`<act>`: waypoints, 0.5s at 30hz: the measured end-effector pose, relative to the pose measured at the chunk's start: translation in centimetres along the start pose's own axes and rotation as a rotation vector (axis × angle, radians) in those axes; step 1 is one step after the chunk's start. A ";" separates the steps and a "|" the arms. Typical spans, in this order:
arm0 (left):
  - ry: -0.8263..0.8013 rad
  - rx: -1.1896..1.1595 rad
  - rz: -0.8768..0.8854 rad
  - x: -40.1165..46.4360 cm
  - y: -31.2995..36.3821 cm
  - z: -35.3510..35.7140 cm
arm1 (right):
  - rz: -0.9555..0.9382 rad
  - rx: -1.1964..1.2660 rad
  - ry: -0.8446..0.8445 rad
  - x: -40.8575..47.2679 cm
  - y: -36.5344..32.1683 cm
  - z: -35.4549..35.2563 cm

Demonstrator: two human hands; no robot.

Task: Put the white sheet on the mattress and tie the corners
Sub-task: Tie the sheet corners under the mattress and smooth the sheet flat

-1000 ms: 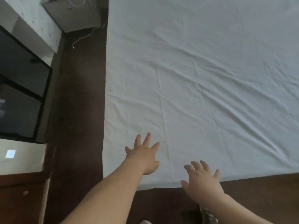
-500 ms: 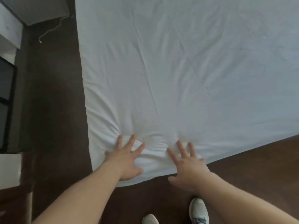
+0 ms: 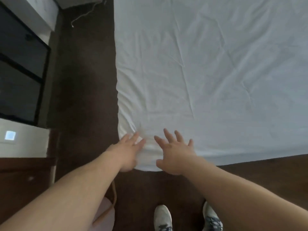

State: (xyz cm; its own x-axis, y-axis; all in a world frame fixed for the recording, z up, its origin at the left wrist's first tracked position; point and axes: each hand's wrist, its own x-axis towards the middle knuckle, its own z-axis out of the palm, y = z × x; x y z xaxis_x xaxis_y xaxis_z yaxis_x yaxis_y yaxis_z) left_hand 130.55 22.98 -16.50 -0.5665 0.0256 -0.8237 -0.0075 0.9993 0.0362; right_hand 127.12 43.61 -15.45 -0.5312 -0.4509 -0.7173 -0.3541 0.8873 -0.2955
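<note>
The white sheet (image 3: 208, 72) covers the mattress and fills the upper right of the head view, creased and bunched at its near left corner (image 3: 133, 130). My left hand (image 3: 128, 150) lies flat with straight fingers at that corner, right on the sheet's left edge. My right hand (image 3: 175, 150) is spread open beside it on the sheet's near edge, fingers straight and pointing up the bed. Neither hand holds any cloth. The mattress itself is hidden under the sheet.
Dark brown floor (image 3: 83, 97) runs along the bed's left side and near edge. A dark glass-fronted cabinet (image 3: 21, 72) stands at the left, with a white cable (image 3: 83, 15) on the floor beyond. My two shoes (image 3: 162, 217) stand below the corner.
Both hands have come down onto the sheet and slid left to the near left corner. The view has shifted so the corner lies straight ahead of me.
</note>
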 end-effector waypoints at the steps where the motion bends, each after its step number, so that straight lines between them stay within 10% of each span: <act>1: -0.030 0.005 0.009 -0.5 -0.4 1.5 | -0.018 -0.047 -0.103 0.0 -0.8 1.5; 5: -0.091 0.011 -0.004 -3.2 -0.6 4.7 | -0.050 -0.152 -0.252 -1.1 -4.0 4.6; 15: 0.187 -0.026 -0.051 -3.8 -2.4 1.4 | -0.003 -0.093 0.054 0.3 -3.6 0.8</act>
State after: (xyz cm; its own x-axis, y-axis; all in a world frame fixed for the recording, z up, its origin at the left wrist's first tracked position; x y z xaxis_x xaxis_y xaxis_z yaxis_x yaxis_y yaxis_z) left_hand 133.89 20.48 -14.23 -0.7079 -0.0329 -0.7055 -0.0603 0.9981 0.0139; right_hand 128.88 40.41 -15.09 -0.5698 -0.4600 -0.6810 -0.4244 0.8743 -0.2354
